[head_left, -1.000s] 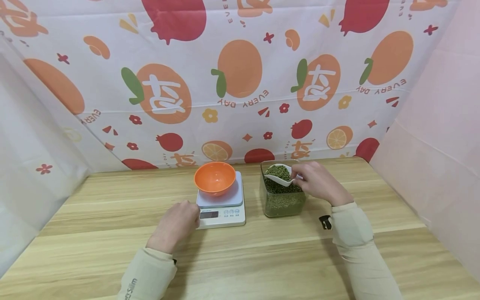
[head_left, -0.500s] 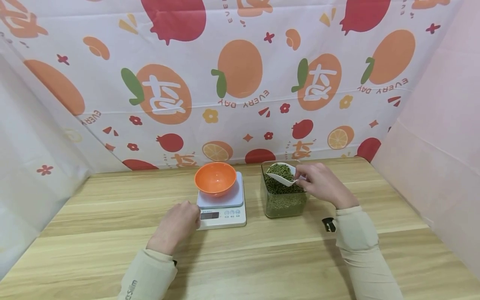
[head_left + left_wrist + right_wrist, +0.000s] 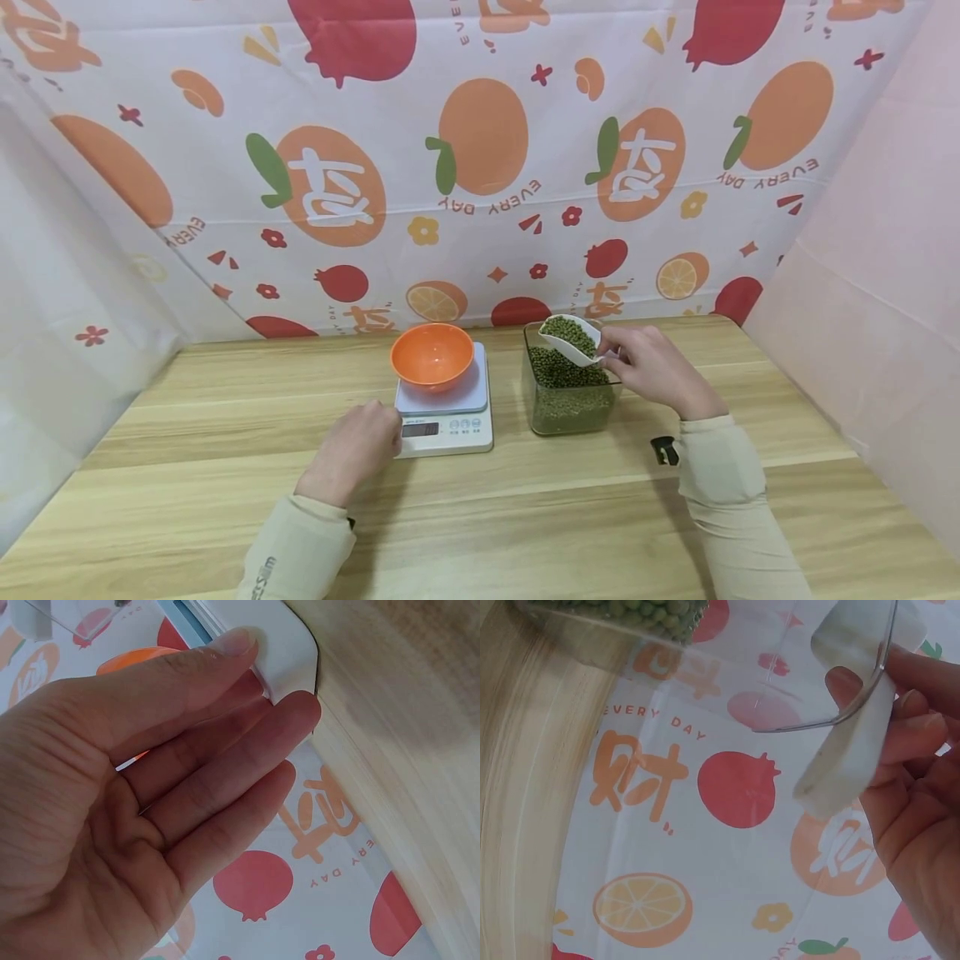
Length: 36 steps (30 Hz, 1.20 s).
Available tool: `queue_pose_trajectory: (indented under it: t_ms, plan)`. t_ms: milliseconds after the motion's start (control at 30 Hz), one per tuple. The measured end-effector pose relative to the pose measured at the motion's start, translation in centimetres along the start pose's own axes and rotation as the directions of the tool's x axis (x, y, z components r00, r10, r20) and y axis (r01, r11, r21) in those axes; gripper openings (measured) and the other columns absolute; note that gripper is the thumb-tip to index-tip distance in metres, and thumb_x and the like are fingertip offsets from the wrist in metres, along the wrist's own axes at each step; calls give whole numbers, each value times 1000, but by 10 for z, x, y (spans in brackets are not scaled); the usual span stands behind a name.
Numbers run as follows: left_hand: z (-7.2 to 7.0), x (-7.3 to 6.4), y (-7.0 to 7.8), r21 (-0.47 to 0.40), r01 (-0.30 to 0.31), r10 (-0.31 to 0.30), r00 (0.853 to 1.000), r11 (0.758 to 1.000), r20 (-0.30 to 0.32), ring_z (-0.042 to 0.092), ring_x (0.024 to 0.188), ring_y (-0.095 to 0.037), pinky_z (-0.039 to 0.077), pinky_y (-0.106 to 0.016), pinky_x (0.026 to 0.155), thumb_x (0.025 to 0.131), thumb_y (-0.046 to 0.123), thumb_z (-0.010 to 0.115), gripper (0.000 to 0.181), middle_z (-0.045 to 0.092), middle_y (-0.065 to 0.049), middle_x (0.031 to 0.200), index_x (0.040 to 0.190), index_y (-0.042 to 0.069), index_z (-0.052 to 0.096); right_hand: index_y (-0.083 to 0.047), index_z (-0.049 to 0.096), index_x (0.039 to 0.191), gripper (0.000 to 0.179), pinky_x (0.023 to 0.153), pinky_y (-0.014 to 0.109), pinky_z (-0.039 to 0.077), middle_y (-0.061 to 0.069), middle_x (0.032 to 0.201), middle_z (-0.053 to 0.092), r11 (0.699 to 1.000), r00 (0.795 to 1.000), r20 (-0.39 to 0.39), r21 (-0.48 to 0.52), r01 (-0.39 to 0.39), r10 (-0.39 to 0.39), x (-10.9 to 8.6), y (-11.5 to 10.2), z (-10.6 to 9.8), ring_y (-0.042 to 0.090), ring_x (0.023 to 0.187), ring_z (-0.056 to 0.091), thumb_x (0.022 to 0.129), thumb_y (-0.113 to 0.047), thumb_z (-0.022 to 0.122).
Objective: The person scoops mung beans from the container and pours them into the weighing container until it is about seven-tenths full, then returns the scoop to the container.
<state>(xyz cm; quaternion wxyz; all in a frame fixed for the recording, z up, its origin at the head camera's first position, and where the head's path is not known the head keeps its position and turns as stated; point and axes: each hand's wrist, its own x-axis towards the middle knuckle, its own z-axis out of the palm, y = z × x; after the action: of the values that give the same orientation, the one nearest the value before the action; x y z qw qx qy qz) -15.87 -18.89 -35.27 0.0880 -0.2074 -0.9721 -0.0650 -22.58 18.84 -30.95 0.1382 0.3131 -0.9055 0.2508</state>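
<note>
In the head view my right hand (image 3: 648,367) grips a white scoop (image 3: 574,350) by its handle. Mung beans (image 3: 567,333) fill the scoop, which is tilted above a clear container (image 3: 573,412) partly full of more beans. The right wrist view shows the scoop's handle (image 3: 844,754) between thumb and fingers, behind the container's rim. My left hand (image 3: 356,450) holds the left front corner of a white kitchen scale (image 3: 446,442), thumb and forefinger against it, other fingers extended in the left wrist view. An orange bowl (image 3: 432,358) stands on the scale's platform; no beans show inside.
The wooden table (image 3: 480,525) carries the scale and container side by side, with a gap between them. A fruit-patterned cloth (image 3: 480,250) hangs behind. Pale cloth walls (image 3: 885,317) stand at both sides.
My right hand has raised the scoop of beans from the bean surface to about the container's rim, shifting slightly right. The left hand stays at the scale.
</note>
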Motion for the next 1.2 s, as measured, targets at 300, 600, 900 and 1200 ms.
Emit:
queue_pose_trajectory:
  t_ms: [300, 600, 900, 1200]
  plan:
    - [-1, 0, 1, 7, 2, -2, 1000, 1000, 7, 40, 52, -13, 36, -26, 48, 76, -10, 73, 18, 47, 1, 56, 66, 3, 65, -9, 60, 84, 19, 60, 34, 46, 1, 74, 65, 999, 1000, -18, -37, 0, 0, -2, 0, -3, 16, 66, 57, 85, 6, 71]
    - [-1, 0, 1, 13, 0, 0, 1000, 1000, 11, 39, 52, -13, 35, -25, 48, 77, -10, 74, 17, 47, 0, 57, 67, 2, 66, -10, 60, 84, 19, 62, 36, 47, 0, 76, 65, 999, 1000, -9, -32, -13, 13, -3, -2, -4, 16, 68, 58, 87, 5, 71]
    - [-1, 0, -1, 6, -3, 3, 1000, 1000, 9, 38, 52, -13, 34, -25, 48, 76, -12, 71, 22, 43, 1, 55, 64, 4, 63, -8, 61, 84, 17, 63, 38, 50, 3, 78, 68, 999, 1000, -18, -45, 8, -8, 0, -3, -2, 19, 70, 62, 85, 7, 69]
    - [-1, 0, 0, 5, -7, 7, 1000, 1000, 7, 38, 53, -12, 34, -25, 49, 77, -11, 72, 21, 44, 2, 55, 65, 5, 64, -7, 63, 85, 15, 61, 35, 47, 2, 76, 66, 998, 1000, -21, -52, 18, -19, 6, -7, -3, 16, 67, 59, 86, 7, 68]
